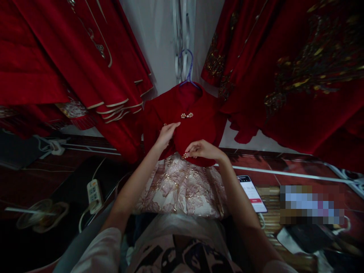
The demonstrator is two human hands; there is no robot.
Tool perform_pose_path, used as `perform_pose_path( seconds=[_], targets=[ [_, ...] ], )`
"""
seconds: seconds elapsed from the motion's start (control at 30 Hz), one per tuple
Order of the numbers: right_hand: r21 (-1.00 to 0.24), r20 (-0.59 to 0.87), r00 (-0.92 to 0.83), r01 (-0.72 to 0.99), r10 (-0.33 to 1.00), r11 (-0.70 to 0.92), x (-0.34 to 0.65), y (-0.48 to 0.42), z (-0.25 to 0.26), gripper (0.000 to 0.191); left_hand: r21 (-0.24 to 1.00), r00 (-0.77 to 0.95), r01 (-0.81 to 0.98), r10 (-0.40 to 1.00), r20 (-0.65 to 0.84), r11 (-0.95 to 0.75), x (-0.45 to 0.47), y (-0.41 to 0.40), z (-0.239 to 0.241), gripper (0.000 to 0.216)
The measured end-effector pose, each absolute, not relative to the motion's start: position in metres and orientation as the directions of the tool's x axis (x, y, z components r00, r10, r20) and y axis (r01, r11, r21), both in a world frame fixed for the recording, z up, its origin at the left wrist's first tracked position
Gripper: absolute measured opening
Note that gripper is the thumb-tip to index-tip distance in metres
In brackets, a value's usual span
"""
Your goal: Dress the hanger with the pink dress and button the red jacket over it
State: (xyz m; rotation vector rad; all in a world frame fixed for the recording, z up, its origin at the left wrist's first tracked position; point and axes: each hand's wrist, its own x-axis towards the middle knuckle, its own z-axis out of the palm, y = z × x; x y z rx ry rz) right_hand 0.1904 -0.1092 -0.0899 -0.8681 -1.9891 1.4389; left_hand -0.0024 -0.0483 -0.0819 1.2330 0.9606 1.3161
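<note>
A short red jacket (199,127) hangs in front of me on a purple hanger (191,62). A pearl-like beaded clasp (187,115) joins its front below the collar. My left hand (167,135) is closed on the jacket's front, its fingertips against the red cloth, and part of its grip is hidden. Lower down, near the hem, my right hand (203,149) pinches a second small beaded clasp (184,156) between thumb and fingers. Beneath the jacket a pale pink and gold brocade skirt (182,185) spreads toward my lap.
Red garments (113,76) hang at the left, and more with gold embroidery (307,68) at the right. A phone (254,199) lies on a slatted bamboo surface (273,212). To the left are a power strip (94,193) and a clear plastic bowl (36,214).
</note>
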Motion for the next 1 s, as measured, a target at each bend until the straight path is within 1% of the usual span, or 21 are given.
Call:
perform_pose_path(
  seconds=[0.03,0.1,0.13,0.2,0.3,0.37,0.47,0.57,0.63,0.7,0.77,0.83,0.87,0.93,0.97,1.0],
  targets=[
    [-0.955,0.033,-0.678,0.195,0.734,0.223,0.195,-0.11,-0.088,0.019,0.963,0.085,-0.074,0.961,0.264,-0.259,0.001,-0.046,-0.077,0.024],
    [-0.954,0.001,-0.705,0.212,0.709,0.213,0.205,-0.111,-0.086,0.018,0.87,0.125,0.113,0.876,0.467,-0.48,0.008,-0.039,-0.068,0.025],
    [-0.953,-0.009,-0.707,0.221,0.708,0.208,0.209,-0.112,-0.084,0.017,0.804,0.151,0.208,0.83,0.536,-0.557,0.011,-0.035,-0.064,0.025],
    [-0.951,-0.016,-0.7,0.23,0.713,0.205,0.215,-0.113,-0.081,0.017,0.658,0.194,0.398,0.759,0.621,-0.639,0.015,-0.03,-0.057,0.024],
    [-0.946,-0.018,-0.699,0.243,0.715,0.213,0.222,-0.113,-0.078,0.021,0.436,0.266,0.644,0.718,0.643,-0.629,0.018,-0.027,-0.047,0.021],
    [-0.941,-0.024,-0.7,0.257,0.714,0.221,0.225,-0.112,-0.078,0.025,0.288,0.325,0.747,0.707,0.628,-0.599,0.019,-0.027,-0.041,0.02],
    [-0.937,-0.021,-0.683,0.269,0.73,0.225,0.224,-0.112,-0.078,0.028,0.104,0.423,0.786,0.653,0.628,-0.609,0.019,-0.026,-0.035,0.017],
    [-0.927,0.016,-0.617,0.287,0.787,0.243,0.218,-0.115,-0.076,0.028,-0.011,0.515,0.759,0.589,0.623,-0.651,0.018,-0.023,-0.032,0.015],
    [-0.911,0.089,-0.526,0.3,0.846,0.282,0.212,-0.114,-0.071,0.027,-0.057,0.552,0.739,0.555,0.623,-0.671,0.017,-0.022,-0.031,0.018],
    [-0.89,0.226,-0.379,0.295,0.897,0.349,0.205,-0.108,-0.064,0.027,-0.078,0.566,0.727,0.532,0.63,-0.682,0.017,-0.023,-0.031,0.023],
    [-0.865,0.396,-0.185,0.254,0.899,0.433,0.195,-0.094,-0.054,0.031,-0.065,0.547,0.732,0.529,0.649,-0.678,0.017,-0.024,-0.03,0.027],
    [-0.845,0.508,-0.019,0.183,0.861,0.503,0.181,-0.074,-0.043,0.038,-0.021,0.483,0.764,0.55,0.681,-0.645,0.017,-0.026,-0.029,0.03],
    [-0.843,0.527,0.014,0.141,0.85,0.52,0.174,-0.063,-0.038,0.042,0.007,0.438,0.787,0.566,0.698,-0.617,0.018,-0.027,-0.028,0.031],
    [-0.871,0.486,-0.019,0.077,0.874,0.486,0.157,-0.043,-0.03,0.052,0.051,0.345,0.839,0.601,0.721,-0.542,0.017,-0.029,-0.026,0.034],
    [-0.89,0.448,-0.029,0.081,0.894,0.449,0.149,-0.035,-0.027,0.058,0.065,0.301,0.865,0.618,0.727,-0.498,0.016,-0.03,-0.024,0.038],
    [-0.905,0.41,-0.004,0.125,0.912,0.407,0.142,-0.028,-0.026,0.063,0.077,0.26,0.889,0.635,0.727,-0.452,0.015,-0.031,-0.022,0.042]
  ],
)
